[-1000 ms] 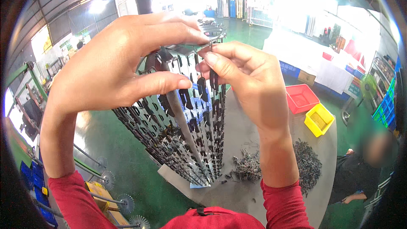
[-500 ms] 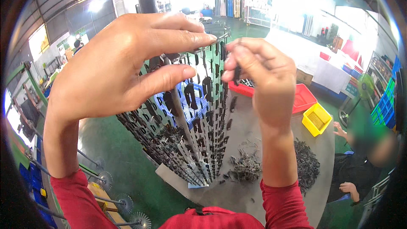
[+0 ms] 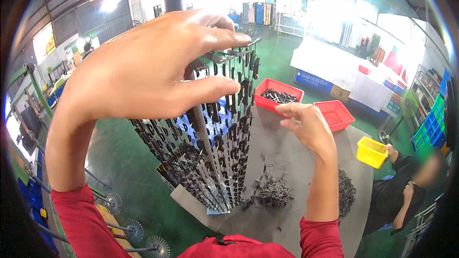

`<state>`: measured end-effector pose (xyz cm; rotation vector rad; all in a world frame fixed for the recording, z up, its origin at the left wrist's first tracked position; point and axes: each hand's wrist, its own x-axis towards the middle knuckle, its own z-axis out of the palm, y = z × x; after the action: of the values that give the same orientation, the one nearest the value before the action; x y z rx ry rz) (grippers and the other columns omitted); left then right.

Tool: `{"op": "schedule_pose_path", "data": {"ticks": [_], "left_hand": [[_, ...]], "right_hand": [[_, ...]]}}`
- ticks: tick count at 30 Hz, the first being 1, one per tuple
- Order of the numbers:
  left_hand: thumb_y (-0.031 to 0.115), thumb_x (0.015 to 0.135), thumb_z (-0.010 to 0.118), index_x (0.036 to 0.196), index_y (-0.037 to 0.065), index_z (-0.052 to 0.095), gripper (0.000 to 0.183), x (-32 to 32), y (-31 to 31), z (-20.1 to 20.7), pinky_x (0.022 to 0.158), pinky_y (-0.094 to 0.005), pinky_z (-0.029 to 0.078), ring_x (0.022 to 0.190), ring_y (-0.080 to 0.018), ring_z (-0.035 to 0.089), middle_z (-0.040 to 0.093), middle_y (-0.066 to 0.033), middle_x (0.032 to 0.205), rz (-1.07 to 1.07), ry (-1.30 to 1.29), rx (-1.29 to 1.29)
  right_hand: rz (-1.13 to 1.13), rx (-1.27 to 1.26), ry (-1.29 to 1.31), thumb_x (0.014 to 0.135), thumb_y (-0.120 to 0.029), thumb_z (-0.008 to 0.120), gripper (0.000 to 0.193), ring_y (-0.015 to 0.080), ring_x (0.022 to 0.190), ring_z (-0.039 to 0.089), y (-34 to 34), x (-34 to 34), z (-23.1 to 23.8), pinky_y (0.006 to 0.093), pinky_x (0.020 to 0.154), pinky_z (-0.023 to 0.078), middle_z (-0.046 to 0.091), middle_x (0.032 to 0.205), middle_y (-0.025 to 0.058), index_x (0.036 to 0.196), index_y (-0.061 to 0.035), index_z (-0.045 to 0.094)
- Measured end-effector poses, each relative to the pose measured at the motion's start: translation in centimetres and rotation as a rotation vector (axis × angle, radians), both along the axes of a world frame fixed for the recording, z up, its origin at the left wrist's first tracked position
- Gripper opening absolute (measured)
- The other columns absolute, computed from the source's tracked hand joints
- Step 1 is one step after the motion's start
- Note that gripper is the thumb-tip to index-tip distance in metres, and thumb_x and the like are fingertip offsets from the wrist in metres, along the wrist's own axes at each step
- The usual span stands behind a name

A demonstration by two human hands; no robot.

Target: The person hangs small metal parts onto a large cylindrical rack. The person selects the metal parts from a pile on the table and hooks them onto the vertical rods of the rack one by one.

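Note:
A tall rack (image 3: 203, 131) rises in front of me, with many small black parts hung in rows from top to bottom. My left hand (image 3: 143, 67) arches over its upper end, thumb and index finger spread apart. The index fingertip is at one of the rack's top arms and seems to touch it; the other fingers are partly hidden. Off to the right, my right hand (image 3: 313, 131) hangs over the table with fingers stretched out, and no part shows in it. Just beyond its fingertips is a red tray (image 3: 262, 86) with black parts inside.
A grey table (image 3: 301, 205) bears a pile of thin dark pieces (image 3: 275, 188) and a second dark pile (image 3: 346, 193) by my right forearm. Another red tray (image 3: 334, 125) stands behind my right hand. At right, a co-worker (image 3: 394, 196) grips a yellow tray (image 3: 372, 153).
My right hand has moved from the rack's top down and right, and the black part it held no longer shows. My left hand shifted slightly right. The co-worker has taken hold of the yellow tray.

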<state>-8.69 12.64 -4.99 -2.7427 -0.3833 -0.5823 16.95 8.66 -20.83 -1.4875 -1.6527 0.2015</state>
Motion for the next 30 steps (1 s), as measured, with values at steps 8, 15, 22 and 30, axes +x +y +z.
{"op": "schedule_pose_path", "data": {"ticks": [8,15,22,30], "left_hand": [[0.035,0.078,0.070,0.123,0.003,0.057,0.057,-1.1,0.9,0.6,0.096,-0.0395,0.044,0.117,-0.0348,0.054,0.056,-0.0175,0.125,-0.145,0.075,-0.060],[0.035,0.081,0.066,0.124,0.003,0.058,0.054,-1.5,1.5,-0.3,0.096,-0.0401,0.044,0.116,-0.0356,0.055,0.058,-0.0183,0.124,-0.123,0.024,-0.061],[0.030,0.082,0.065,0.124,0.004,0.058,0.051,-1.2,1.4,-0.5,0.097,-0.0401,0.043,0.114,-0.0351,0.056,0.059,-0.0177,0.123,-0.136,0.000,-0.055],[0.019,0.077,0.066,0.123,0.004,0.059,0.049,-0.5,1.2,-0.5,0.097,-0.0410,0.043,0.114,-0.0373,0.055,0.059,-0.0184,0.122,-0.154,0.001,0.043]], "right_hand": [[0.416,0.330,0.542,0.092,-0.007,0.057,0.022,0.0148,0.088,0.065,-0.5,-6.0,5.5,0.0257,0.080,0.052,0.068,0.096,0.0109,0.108,0.0058,0.063],[0.491,0.340,0.655,0.090,-0.006,0.059,0.016,0.0106,0.072,0.063,0.3,-7.4,6.6,0.0221,0.065,0.050,0.068,0.082,0.0090,0.098,0.0067,0.064],[0.437,0.465,0.643,0.089,-0.004,0.058,0.011,0.0087,0.063,0.060,0.9,-7.7,6.3,0.0199,0.057,0.046,0.065,0.073,0.0060,0.090,0.0050,0.065],[0.422,0.457,0.641,0.090,-0.008,0.057,0.017,0.0135,0.068,0.060,0.3,-7.2,6.4,0.0236,0.063,0.050,0.063,0.075,0.0079,0.096,0.0057,0.064]]}}
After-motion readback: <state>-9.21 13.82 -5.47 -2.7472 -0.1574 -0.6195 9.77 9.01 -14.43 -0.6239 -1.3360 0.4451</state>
